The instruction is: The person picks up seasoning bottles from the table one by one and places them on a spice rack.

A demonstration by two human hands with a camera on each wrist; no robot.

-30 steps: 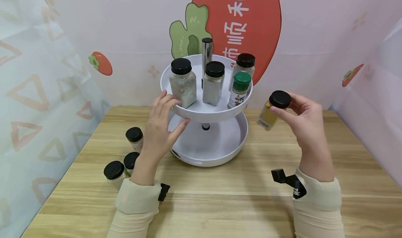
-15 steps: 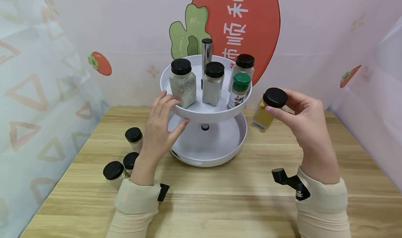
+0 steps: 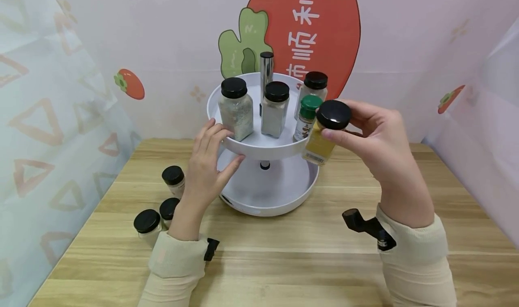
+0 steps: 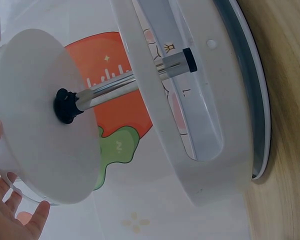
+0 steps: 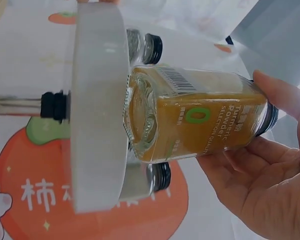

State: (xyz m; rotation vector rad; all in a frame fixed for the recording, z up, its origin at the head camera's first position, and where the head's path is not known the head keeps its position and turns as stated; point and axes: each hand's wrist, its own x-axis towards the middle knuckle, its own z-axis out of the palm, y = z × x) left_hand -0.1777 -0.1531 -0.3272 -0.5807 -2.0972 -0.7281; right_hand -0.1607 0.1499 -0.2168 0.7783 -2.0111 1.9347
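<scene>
My right hand (image 3: 379,138) pinches a square glass jar of turmeric powder (image 5: 205,117) near its black lid. The jar tilts, its base level with the right rim of a white two-tier turntable rack (image 3: 263,153) and overlapping it in the head view. On the left, my left hand (image 3: 207,163) grips the upper tray's rim, fingers over the edge and thumb below. The upper tray carries a large black-lidded jar (image 3: 236,115), a smaller black-lidded jar (image 3: 274,115), a green-capped shaker (image 3: 306,122) and another black-lidded jar (image 3: 315,81) behind it.
Three black-lidded jars stand on the wooden table beside my left forearm: one farther back (image 3: 173,175), two nearer (image 3: 147,221). The rack's metal post (image 3: 266,68) rises through the upper tray above the lower tray (image 3: 267,211). A printed cloth backdrop (image 3: 170,95) hangs behind.
My right hand has carried the turmeric jar leftward, from beside the rack to its upper rim. The left hand stays at the rim, and the other jars have not moved.
</scene>
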